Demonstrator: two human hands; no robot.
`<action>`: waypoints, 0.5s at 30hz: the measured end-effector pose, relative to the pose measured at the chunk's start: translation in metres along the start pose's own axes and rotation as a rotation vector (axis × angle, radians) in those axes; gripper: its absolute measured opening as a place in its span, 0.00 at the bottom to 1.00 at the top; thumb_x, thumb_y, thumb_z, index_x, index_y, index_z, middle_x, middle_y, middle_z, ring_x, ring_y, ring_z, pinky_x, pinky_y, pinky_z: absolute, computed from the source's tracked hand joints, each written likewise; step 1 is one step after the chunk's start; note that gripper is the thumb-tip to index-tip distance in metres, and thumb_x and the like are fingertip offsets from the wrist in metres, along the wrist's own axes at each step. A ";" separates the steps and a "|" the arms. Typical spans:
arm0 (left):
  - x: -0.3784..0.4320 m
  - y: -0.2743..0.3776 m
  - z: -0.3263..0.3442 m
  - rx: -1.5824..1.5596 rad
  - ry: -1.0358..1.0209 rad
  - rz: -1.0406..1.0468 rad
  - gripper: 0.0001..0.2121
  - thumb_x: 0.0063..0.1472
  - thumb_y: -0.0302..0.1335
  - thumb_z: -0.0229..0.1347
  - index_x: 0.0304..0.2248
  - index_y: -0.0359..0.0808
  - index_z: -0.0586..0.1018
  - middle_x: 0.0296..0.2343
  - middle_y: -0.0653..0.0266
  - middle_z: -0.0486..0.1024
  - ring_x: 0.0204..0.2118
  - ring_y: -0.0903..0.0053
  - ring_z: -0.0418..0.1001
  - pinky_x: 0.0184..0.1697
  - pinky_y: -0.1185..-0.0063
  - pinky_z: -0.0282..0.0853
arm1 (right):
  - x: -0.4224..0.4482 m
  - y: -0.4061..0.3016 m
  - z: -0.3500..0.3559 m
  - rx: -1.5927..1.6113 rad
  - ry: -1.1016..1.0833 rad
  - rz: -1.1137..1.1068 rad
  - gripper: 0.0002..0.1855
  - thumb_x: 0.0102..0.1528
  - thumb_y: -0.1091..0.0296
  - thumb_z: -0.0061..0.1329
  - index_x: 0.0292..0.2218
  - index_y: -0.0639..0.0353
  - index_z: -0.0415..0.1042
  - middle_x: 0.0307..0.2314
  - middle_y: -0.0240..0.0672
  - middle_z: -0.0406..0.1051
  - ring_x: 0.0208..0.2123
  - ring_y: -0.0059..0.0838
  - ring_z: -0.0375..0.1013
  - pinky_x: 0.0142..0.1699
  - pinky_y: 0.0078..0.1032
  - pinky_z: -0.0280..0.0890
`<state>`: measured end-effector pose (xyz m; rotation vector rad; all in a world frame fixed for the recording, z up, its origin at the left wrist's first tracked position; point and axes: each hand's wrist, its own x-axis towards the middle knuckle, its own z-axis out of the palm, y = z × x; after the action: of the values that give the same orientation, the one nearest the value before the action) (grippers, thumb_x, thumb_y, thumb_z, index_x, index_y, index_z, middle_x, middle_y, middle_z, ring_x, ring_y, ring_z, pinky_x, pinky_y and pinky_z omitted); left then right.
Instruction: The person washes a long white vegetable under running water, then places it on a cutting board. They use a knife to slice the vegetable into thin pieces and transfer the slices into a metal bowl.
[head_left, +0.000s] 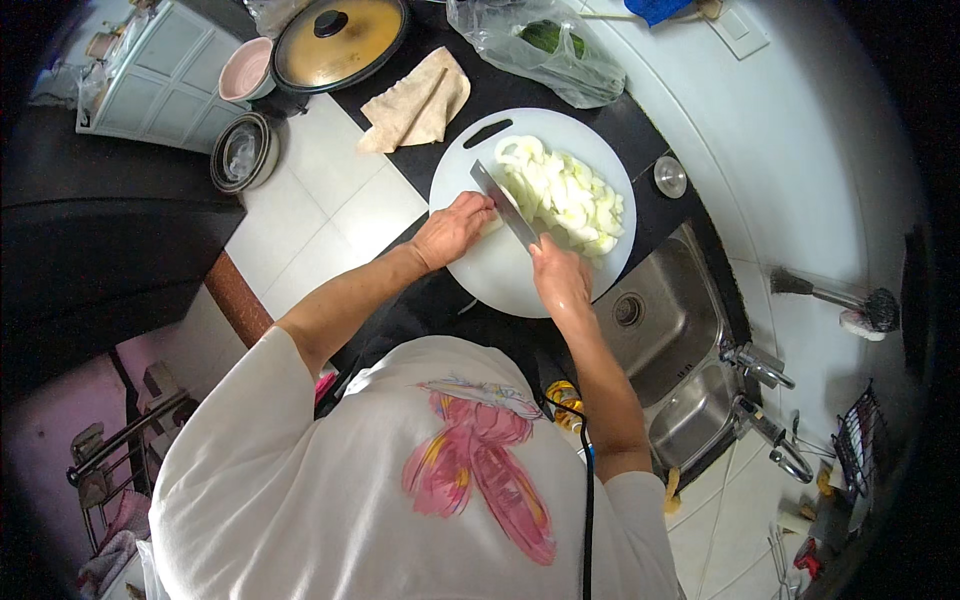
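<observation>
A round white cutting board (480, 281) with a slot handle lies on the dark counter before me. My right hand (562, 276) grips the handle of a broad-bladed kitchen knife (504, 204), whose blade points up and left across the board. Just left of the blade, my left hand (456, 229) presses with bent fingers on a pale piece of vegetable (491, 225), mostly hidden under them. To the right of the knife is a heap of pale green-white vegetable slices (566, 196); their exact kind I cannot tell.
Beyond the board are a beige cloth (420, 101), a lidded pan (337, 45) and a plastic bag (540, 52) holding a green vegetable. A small clear lid or dish (670, 177) sits at the right, near the steel double sink (664, 300) and its taps (757, 365).
</observation>
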<state>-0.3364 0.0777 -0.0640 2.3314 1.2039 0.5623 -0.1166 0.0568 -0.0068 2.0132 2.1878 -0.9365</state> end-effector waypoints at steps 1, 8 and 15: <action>-0.001 -0.001 0.002 -0.009 0.004 -0.013 0.21 0.46 0.19 0.58 0.43 0.35 0.71 0.45 0.62 0.67 0.50 0.65 0.65 0.45 0.75 0.73 | 0.000 0.001 0.003 0.000 0.007 -0.003 0.13 0.61 0.56 0.40 0.38 0.56 0.66 0.22 0.51 0.72 0.29 0.57 0.72 0.35 0.50 0.64; -0.004 0.000 0.000 -0.002 -0.006 -0.038 0.22 0.45 0.19 0.59 0.43 0.37 0.72 0.46 0.63 0.67 0.50 0.64 0.65 0.45 0.73 0.73 | -0.005 -0.005 -0.004 -0.047 0.007 -0.005 0.13 0.61 0.56 0.40 0.39 0.56 0.67 0.23 0.51 0.73 0.29 0.57 0.73 0.35 0.49 0.65; -0.007 0.002 0.003 0.010 0.058 -0.014 0.22 0.45 0.19 0.59 0.43 0.37 0.72 0.45 0.64 0.68 0.48 0.65 0.66 0.44 0.73 0.73 | -0.002 -0.003 -0.001 -0.017 -0.034 0.006 0.13 0.61 0.56 0.40 0.41 0.55 0.67 0.24 0.52 0.73 0.31 0.57 0.73 0.37 0.50 0.65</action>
<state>-0.3371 0.0706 -0.0664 2.3280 1.2505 0.6250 -0.1190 0.0553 -0.0033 1.9797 2.1640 -0.9408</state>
